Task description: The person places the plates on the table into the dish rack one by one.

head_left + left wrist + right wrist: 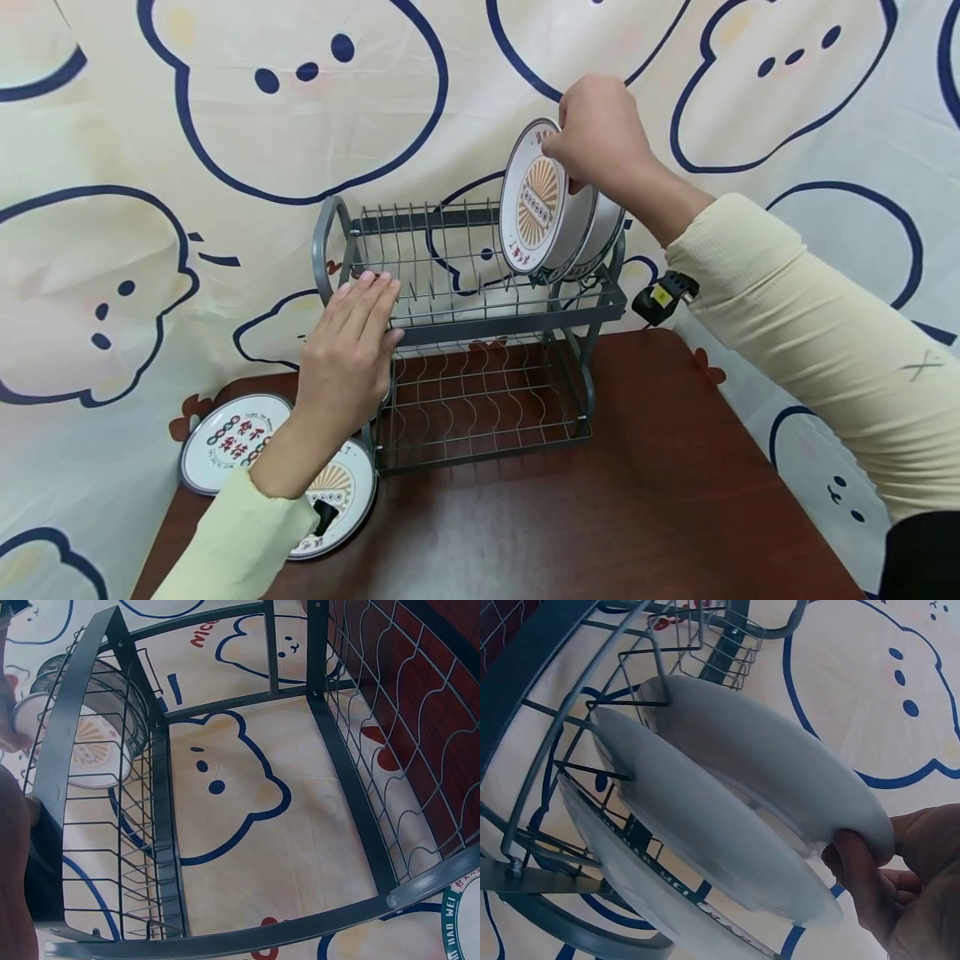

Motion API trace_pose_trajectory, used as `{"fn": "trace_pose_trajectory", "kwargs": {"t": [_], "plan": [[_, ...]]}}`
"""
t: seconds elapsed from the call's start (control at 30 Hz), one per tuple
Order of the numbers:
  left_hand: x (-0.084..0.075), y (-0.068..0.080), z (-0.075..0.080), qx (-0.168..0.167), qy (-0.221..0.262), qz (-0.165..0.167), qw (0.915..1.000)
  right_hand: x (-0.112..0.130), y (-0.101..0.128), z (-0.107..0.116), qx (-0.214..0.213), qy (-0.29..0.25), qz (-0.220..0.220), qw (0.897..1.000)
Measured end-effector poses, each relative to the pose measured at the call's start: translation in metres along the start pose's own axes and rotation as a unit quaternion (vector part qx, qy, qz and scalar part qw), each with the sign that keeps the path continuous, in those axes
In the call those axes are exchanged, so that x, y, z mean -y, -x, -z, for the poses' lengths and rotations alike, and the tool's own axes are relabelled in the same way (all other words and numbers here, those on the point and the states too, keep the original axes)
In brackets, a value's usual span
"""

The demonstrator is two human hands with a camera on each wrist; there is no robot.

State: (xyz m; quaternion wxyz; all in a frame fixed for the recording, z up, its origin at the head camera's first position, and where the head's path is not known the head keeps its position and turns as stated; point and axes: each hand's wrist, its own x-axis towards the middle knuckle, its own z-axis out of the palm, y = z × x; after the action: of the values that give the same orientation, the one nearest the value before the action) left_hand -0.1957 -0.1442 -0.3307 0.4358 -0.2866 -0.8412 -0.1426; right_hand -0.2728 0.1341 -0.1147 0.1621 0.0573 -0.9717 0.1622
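My right hand (603,137) pinches the upper rim of a white plate (534,204) that bears an orange sunburst and red characters. The plate stands on edge in the upper tier of a grey two-tier dish rack (506,325), toward its right end. In the right wrist view, thumb and fingers grip the rim of that plate (765,742). Beside it two more plates lean in the wires, a middle plate (720,821) and an outer plate (652,881) with green lettering. My left hand (348,354) rests with straight fingers at the rack's upper left front corner.
On the brown table (637,483), left of the rack, lie a plate with red characters (225,442) and a sunburst plate (345,492), partly behind the left forearm. The lower tier (480,417) has wavy wires. A bear-patterned cloth (300,142) hangs close behind the rack.
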Motion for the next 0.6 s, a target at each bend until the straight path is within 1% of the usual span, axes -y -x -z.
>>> {"fn": "trace_pose_trajectory", "kwargs": {"t": [0.2,0.33,0.43,0.6], "plan": [[-0.0002,-0.0009,-0.0003,0.003,0.0,0.003,1.0,-0.0009,-0.0003,-0.006,0.009,-0.002,0.0,1.0],[0.0,-0.0011,-0.001,-0.004,0.001,0.001,1.0,0.0004,-0.0016,-0.0076,0.027,-0.008,-0.006,1.0],[-0.0001,-0.0018,-0.001,-0.01,0.001,-0.003,0.9999,0.0012,-0.0029,-0.0082,0.033,-0.003,-0.003,0.999],[-0.0014,-0.0021,-0.0003,-0.008,0.002,-0.003,1.0,0.0016,-0.0035,-0.0072,0.03,0.013,0.001,0.999]]}}
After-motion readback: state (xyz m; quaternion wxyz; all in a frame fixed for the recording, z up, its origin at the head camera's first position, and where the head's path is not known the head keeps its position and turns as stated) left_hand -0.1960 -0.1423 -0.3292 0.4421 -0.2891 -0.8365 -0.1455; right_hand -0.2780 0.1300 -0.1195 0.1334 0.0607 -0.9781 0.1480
